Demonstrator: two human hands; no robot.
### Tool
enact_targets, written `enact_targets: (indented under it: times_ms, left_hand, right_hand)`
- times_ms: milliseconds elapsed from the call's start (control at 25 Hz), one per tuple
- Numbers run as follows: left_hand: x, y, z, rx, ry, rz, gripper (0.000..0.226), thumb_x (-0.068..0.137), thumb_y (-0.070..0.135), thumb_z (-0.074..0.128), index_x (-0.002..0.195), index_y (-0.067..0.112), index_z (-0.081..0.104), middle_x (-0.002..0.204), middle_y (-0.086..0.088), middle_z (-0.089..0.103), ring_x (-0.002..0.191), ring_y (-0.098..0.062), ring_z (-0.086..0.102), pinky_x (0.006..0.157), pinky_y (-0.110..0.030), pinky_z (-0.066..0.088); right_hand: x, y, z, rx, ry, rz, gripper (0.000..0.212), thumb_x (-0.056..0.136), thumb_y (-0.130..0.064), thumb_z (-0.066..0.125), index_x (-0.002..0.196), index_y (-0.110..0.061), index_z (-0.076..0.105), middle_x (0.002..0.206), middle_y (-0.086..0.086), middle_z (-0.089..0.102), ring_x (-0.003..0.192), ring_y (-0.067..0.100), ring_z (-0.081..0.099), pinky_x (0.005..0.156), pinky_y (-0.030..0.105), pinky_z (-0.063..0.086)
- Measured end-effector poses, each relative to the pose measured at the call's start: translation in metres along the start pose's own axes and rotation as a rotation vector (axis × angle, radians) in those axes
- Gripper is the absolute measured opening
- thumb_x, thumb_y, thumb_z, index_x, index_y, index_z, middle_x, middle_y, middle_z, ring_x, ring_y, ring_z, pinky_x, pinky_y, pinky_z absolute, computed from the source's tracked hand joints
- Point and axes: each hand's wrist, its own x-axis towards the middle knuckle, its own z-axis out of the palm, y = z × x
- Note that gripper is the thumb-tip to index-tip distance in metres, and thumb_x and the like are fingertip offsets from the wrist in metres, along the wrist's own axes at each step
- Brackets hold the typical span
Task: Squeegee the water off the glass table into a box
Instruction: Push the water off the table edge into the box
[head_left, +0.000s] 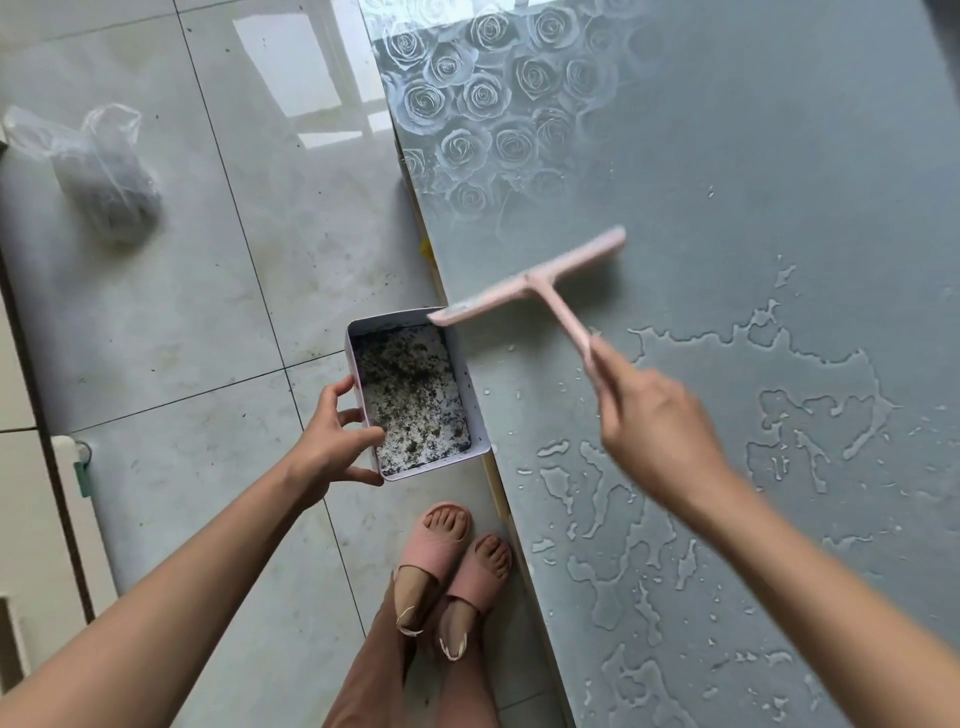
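A pink T-shaped squeegee (535, 285) hangs over the left edge of the grey glass table (753, 171), its blade end reaching above the box. My right hand (649, 426) grips the squeegee's handle. A white rectangular box (483, 415) with dark wet debris inside is held just beside and below the table edge; my left hand (332, 441) grips its left wall. Puddles of water (810, 415) lie on the table to the right of and below the squeegee.
Rose patterns (483, 104) mark the table's far corner. A clear plastic bag (98, 171) with dark contents lies on the tiled floor at the left. My feet in pink slippers (452, 566) stand next to the table edge. A white fixture (67, 467) is at the left.
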Motion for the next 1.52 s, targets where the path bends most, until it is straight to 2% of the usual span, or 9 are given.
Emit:
enact_targets:
  times_ms: [80,200,320,440,680,960,1200,1400,1520]
  left_hand:
    - [0.000,-0.001,0.000,-0.009,-0.002,-0.006,0.081,0.084,-0.008,0.060,0.143,0.033,0.023,0.127,-0.016,0.049,0.097,-0.022,0.060,0.059,-0.050,0.059]
    - [0.000,0.000,0.000,-0.005,-0.002,-0.013,0.081,0.084,-0.009,0.059,0.143,0.034,0.024,0.129,-0.016,0.049,0.095,-0.022,0.061,0.059,-0.050,0.059]
    - [-0.001,0.000,0.001,-0.011,0.007,-0.009,0.082,0.083,-0.009,0.059,0.143,0.034,0.024,0.129,-0.016,0.049,0.095,-0.020,0.061,0.056,-0.047,0.059]
    - [-0.001,-0.002,0.004,-0.012,0.000,-0.015,0.082,0.083,-0.008,0.060,0.143,0.035,0.024,0.130,-0.017,0.049,0.098,-0.023,0.060,0.057,-0.048,0.059]
    - [-0.002,-0.004,0.001,0.004,-0.006,-0.024,0.083,0.083,-0.008,0.060,0.143,0.035,0.022,0.131,-0.017,0.048,0.099,-0.025,0.060,0.057,-0.046,0.059]
    - [-0.003,-0.007,0.005,0.001,0.013,-0.011,0.084,0.083,-0.008,0.060,0.144,0.035,0.022,0.133,-0.017,0.046,0.099,-0.024,0.059,0.057,-0.047,0.059]
    - [-0.004,-0.005,0.005,0.015,0.008,-0.014,0.084,0.083,-0.008,0.059,0.144,0.035,0.021,0.129,-0.014,0.047,0.093,-0.019,0.059,0.055,-0.046,0.059]
    - [-0.005,-0.006,0.003,0.046,-0.009,-0.033,0.084,0.083,-0.008,0.059,0.145,0.034,0.020,0.130,-0.015,0.046,0.098,-0.024,0.059,0.055,-0.048,0.059]
    - [-0.003,-0.010,0.004,0.041,-0.012,-0.035,0.084,0.084,-0.008,0.059,0.145,0.034,0.021,0.130,-0.017,0.047,0.096,-0.022,0.059,0.053,-0.046,0.059]
  right_hand:
    - [-0.043,-0.009,0.021,-0.001,-0.038,0.024,0.048,0.101,-0.033,0.032,0.148,-0.033,0.026,0.086,0.011,0.054,0.084,0.036,0.057,0.067,0.040,0.042]
    - [-0.081,-0.024,0.019,0.115,-0.068,-0.003,0.045,0.099,-0.035,0.036,0.144,-0.037,0.034,0.086,0.008,0.059,0.083,0.034,0.058,0.066,0.040,0.042]
    - [-0.044,-0.026,0.002,0.175,0.047,0.015,0.041,0.099,-0.033,0.039,0.140,-0.035,0.042,0.086,0.014,0.063,0.081,0.038,0.058,0.062,0.040,0.040]
    - [-0.006,-0.025,0.002,0.116,0.018,0.041,0.042,0.101,-0.026,0.035,0.141,-0.036,0.037,0.085,0.017,0.056,0.086,0.039,0.055,0.064,0.037,0.031]
    - [-0.083,-0.013,-0.003,-0.039,-0.181,0.044,0.046,0.099,-0.031,0.033,0.143,-0.043,0.025,0.077,0.003,0.043,0.087,0.034,0.057,0.073,0.041,0.043]
    - [0.000,-0.036,-0.008,0.014,-0.027,-0.002,0.050,0.097,-0.017,0.037,0.142,-0.038,0.031,0.086,0.017,0.057,0.084,0.040,0.054,0.065,0.039,0.035]
    - [-0.095,0.004,-0.004,0.039,-0.194,-0.052,0.045,0.096,-0.034,0.042,0.138,-0.049,0.036,0.082,0.003,0.058,0.084,0.029,0.059,0.073,0.039,0.046]
    - [-0.046,0.081,-0.057,-0.034,-0.141,-0.146,0.037,0.087,-0.038,0.058,0.119,-0.057,0.055,0.070,-0.010,0.066,0.059,0.009,0.059,0.062,0.034,0.049]
    - [-0.025,0.103,-0.062,-0.046,-0.197,-0.192,0.039,0.088,-0.032,0.062,0.118,-0.056,0.054,0.069,-0.009,0.067,0.058,0.018,0.059,0.058,0.035,0.049]
